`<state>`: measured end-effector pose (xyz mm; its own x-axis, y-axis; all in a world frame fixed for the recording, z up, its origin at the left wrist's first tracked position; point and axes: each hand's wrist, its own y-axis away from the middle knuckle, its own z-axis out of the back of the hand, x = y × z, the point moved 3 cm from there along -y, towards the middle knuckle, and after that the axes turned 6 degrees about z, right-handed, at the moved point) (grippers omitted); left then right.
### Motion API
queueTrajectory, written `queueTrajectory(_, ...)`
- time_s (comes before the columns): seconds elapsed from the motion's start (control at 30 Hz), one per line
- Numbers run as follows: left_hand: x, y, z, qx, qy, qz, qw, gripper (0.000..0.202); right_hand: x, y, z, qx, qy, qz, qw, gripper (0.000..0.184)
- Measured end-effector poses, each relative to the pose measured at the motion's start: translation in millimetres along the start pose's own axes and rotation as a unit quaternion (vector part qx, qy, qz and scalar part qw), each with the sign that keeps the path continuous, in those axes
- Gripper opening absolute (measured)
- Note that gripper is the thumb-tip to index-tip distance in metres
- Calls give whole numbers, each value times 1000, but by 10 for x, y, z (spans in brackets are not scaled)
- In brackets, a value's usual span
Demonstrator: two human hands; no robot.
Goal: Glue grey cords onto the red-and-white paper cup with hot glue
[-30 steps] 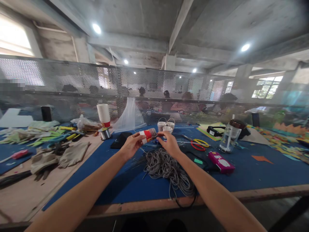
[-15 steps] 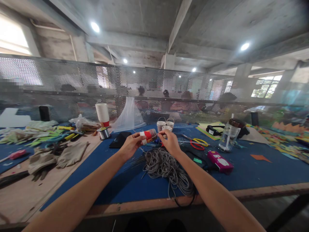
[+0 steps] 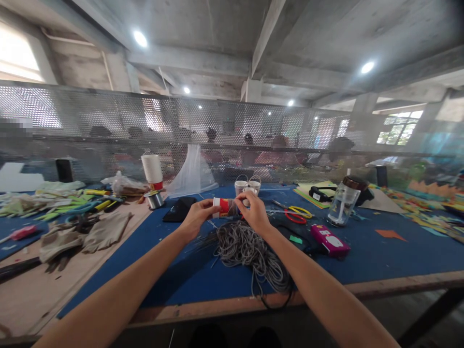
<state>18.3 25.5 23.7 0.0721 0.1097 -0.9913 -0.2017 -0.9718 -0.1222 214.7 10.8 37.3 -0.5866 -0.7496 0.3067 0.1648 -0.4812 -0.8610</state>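
Observation:
My left hand (image 3: 196,217) is closed round a small red-and-white paper cup (image 3: 223,207), held on its side above the blue table (image 3: 380,261). At the cup's open end my right hand (image 3: 253,210) has its fingers pinched; what they hold is too small to make out. Just below both hands lies a pile of grey cord (image 3: 250,251), its end trailing toward the table's front edge.
Red and yellow scissors (image 3: 295,213), a clear jar (image 3: 344,203), a pink box (image 3: 329,240) and several small cups (image 3: 247,186) lie to the right and behind. Gloves (image 3: 87,234), a cup stack (image 3: 152,171) and green scraps sit left. People sit behind a mesh screen (image 3: 90,121).
The cup has tipped a little lower and more level, and my right hand has closed in on its open end. The view has shifted slightly.

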Motion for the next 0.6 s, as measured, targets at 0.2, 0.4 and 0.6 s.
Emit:
queueTrajectory(0.2,-13,23,-35,17,-29,-10,999,36,21,0,10,8,-4,-11,1000,15)
queueTrajectory(0.4,-40,66,-88,45,6,-7,999,33,22,-7,19,13,-29,-30,999,17)
queueTrajectory(0.6,-47,62,-90,50,-18,-20,998,34,-1,-9,3,14,-47,-37,998,17)
